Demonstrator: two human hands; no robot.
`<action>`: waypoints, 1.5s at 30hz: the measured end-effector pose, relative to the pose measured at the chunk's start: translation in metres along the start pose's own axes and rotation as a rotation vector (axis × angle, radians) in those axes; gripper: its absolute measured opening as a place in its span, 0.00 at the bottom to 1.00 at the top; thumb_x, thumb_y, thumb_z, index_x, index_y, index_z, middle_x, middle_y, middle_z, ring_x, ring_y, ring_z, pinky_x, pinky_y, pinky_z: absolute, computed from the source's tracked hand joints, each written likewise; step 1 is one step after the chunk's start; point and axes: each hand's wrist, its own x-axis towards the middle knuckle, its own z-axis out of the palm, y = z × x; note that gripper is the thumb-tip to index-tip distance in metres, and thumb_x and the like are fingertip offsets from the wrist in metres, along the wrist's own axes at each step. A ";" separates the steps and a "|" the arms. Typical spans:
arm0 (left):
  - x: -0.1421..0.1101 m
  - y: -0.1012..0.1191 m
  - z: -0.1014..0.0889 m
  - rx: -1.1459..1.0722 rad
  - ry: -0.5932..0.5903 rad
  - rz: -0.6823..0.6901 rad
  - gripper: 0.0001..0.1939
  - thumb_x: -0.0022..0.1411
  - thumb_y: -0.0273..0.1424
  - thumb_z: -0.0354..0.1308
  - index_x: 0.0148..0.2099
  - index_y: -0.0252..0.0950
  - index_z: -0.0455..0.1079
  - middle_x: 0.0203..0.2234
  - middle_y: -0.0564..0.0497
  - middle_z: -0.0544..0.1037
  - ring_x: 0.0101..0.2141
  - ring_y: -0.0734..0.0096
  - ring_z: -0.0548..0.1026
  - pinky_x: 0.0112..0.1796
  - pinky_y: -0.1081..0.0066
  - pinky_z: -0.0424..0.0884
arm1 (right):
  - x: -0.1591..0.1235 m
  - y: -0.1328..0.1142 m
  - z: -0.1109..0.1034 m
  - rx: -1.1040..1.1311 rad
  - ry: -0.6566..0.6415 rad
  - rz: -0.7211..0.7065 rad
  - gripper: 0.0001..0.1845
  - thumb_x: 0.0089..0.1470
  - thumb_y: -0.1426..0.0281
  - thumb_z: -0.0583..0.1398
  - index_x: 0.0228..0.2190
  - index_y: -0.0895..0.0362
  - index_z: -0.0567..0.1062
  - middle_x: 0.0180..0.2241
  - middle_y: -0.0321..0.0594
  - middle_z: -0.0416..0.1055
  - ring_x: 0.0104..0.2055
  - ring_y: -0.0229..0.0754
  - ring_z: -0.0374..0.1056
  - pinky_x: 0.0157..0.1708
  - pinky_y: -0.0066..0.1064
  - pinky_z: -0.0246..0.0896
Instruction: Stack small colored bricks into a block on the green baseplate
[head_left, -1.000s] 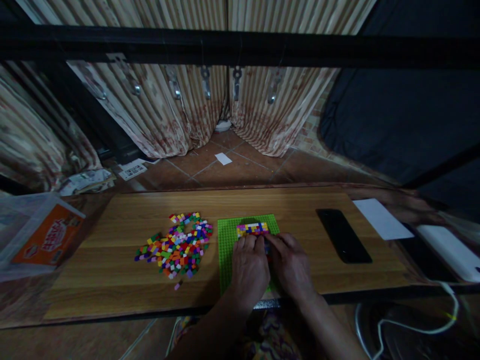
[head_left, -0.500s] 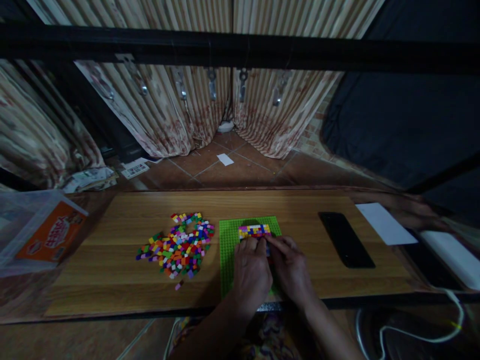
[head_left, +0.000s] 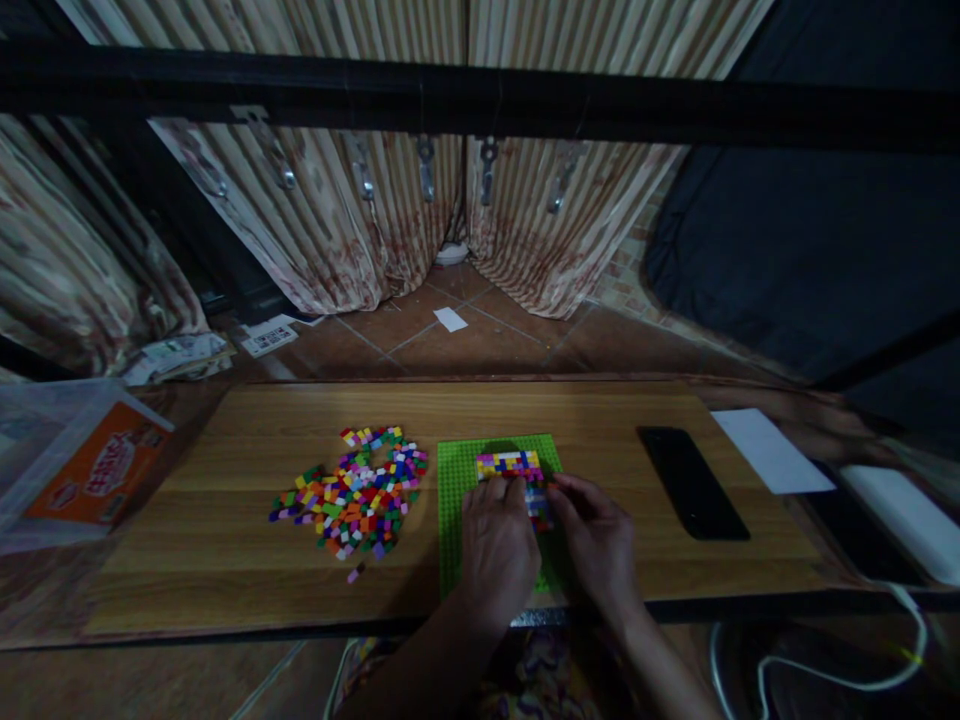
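Observation:
A green studded baseplate (head_left: 452, 520) lies on the wooden table, bearing a block of small multicoloured toy bricks (head_left: 508, 463). My left hand (head_left: 501, 545) rests over the left part of the plate, its fingers curled and their tips against the bricks, hiding some of them. Just right of the built block is my right hand (head_left: 600, 530), thumb and forefinger pinched together near its right edge. Anything between those fingertips is too small and dark to name. Left of the plate spreads a loose pile of small coloured bricks (head_left: 364, 500).
A black phone-like slab (head_left: 694, 483) lies on the right of the table (head_left: 600, 410). White paper (head_left: 772, 452) sits beyond it, beside a white box-like object (head_left: 907, 515). At the left stands a clear plastic container (head_left: 52, 430) with an orange label.
My right hand has shifted a little to the right, away from my left fingers, uncovering more of the built bricks. My left hand has moved only slightly left.

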 end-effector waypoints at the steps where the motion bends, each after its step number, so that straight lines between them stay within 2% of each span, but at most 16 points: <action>1: 0.000 -0.001 0.000 -0.001 0.014 0.003 0.14 0.65 0.24 0.46 0.50 0.35 0.67 0.39 0.45 0.73 0.41 0.61 0.70 0.43 0.60 0.65 | 0.001 0.000 0.000 0.006 0.016 0.015 0.14 0.51 0.61 0.62 0.36 0.58 0.78 0.35 0.44 0.77 0.36 0.44 0.73 0.36 0.36 0.69; 5: 0.005 -0.005 0.001 0.018 0.078 0.062 0.16 0.66 0.27 0.47 0.54 0.36 0.65 0.40 0.46 0.73 0.42 0.61 0.69 0.43 0.60 0.64 | 0.011 -0.007 -0.001 -0.070 -0.046 -0.083 0.10 0.53 0.62 0.61 0.32 0.56 0.78 0.33 0.41 0.77 0.35 0.42 0.73 0.36 0.33 0.68; 10: 0.016 -0.010 0.003 0.031 0.129 0.123 0.12 0.66 0.29 0.49 0.49 0.40 0.69 0.39 0.48 0.73 0.40 0.62 0.68 0.41 0.61 0.63 | 0.019 -0.013 -0.002 -0.169 -0.132 -0.236 0.10 0.57 0.66 0.57 0.34 0.55 0.78 0.35 0.41 0.76 0.36 0.42 0.73 0.38 0.33 0.68; 16: 0.027 -0.014 0.003 0.028 0.164 0.184 0.10 0.67 0.31 0.50 0.43 0.41 0.73 0.36 0.49 0.73 0.38 0.65 0.68 0.41 0.62 0.61 | 0.017 -0.013 -0.002 -0.194 -0.123 -0.234 0.10 0.58 0.66 0.56 0.34 0.55 0.78 0.34 0.42 0.76 0.36 0.42 0.73 0.38 0.33 0.68; 23: 0.026 -0.018 0.004 0.042 0.181 0.217 0.10 0.66 0.31 0.51 0.38 0.41 0.74 0.34 0.50 0.74 0.37 0.66 0.68 0.39 0.63 0.61 | 0.019 -0.018 -0.003 -0.251 -0.147 -0.247 0.11 0.59 0.66 0.55 0.34 0.55 0.78 0.34 0.42 0.76 0.36 0.42 0.72 0.37 0.33 0.68; 29: 0.017 -0.013 0.006 0.213 0.136 0.229 0.11 0.65 0.28 0.52 0.48 0.39 0.71 0.38 0.47 0.73 0.39 0.62 0.68 0.41 0.60 0.63 | 0.021 -0.025 -0.002 -0.357 -0.167 -0.332 0.11 0.60 0.68 0.55 0.34 0.55 0.77 0.34 0.41 0.75 0.36 0.41 0.72 0.37 0.32 0.68; 34: 0.007 -0.010 0.007 0.284 0.095 0.213 0.15 0.65 0.27 0.51 0.53 0.35 0.67 0.39 0.46 0.73 0.39 0.61 0.68 0.41 0.59 0.64 | 0.020 -0.025 -0.001 -0.385 -0.171 -0.324 0.12 0.60 0.67 0.54 0.35 0.56 0.77 0.34 0.43 0.75 0.35 0.42 0.72 0.37 0.32 0.68; 41: 0.004 -0.017 0.015 0.188 0.120 0.216 0.17 0.66 0.27 0.49 0.56 0.38 0.65 0.40 0.46 0.73 0.40 0.63 0.69 0.41 0.60 0.65 | 0.023 -0.019 -0.001 -0.351 -0.179 -0.258 0.14 0.59 0.63 0.54 0.33 0.56 0.77 0.33 0.43 0.76 0.34 0.43 0.73 0.35 0.33 0.67; 45: 0.003 -0.020 0.016 0.109 0.131 0.195 0.20 0.65 0.25 0.48 0.59 0.36 0.61 0.42 0.45 0.74 0.42 0.62 0.69 0.42 0.61 0.65 | 0.025 -0.019 -0.004 -0.330 -0.169 -0.224 0.15 0.58 0.61 0.55 0.32 0.56 0.77 0.33 0.44 0.77 0.34 0.44 0.73 0.34 0.34 0.66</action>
